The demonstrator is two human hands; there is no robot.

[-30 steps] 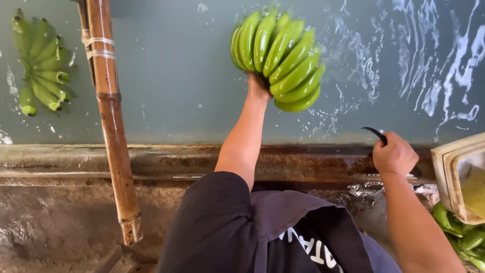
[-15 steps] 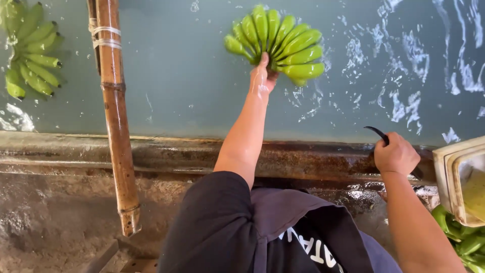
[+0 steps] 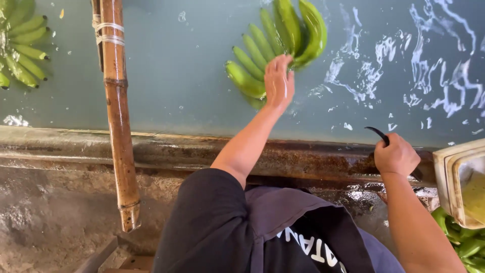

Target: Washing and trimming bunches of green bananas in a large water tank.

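Grey-green water fills a wide wash tank (image 3: 166, 96), its rusty near rim (image 3: 303, 162) running left to right in front of the person. A thick bamboo pole (image 3: 117, 111) leans over that rim at the left, bound with white cord near the top. Floating at the far middle is a hand of green bananas (image 3: 283, 45); a second bunch (image 3: 22, 48) drifts at the far left edge, well apart. The left hand (image 3: 279, 81) reaches out with fingers spread, its palm laid flat on the near side of the floating hand rather than gripping it. The right hand (image 3: 395, 155) rests on the rim, closed into a fist around a small curved knife (image 3: 378, 133). Wet, the fruit is likely slippery but firm and fairly heavy; the crown where the fingers join looks the surest hold.
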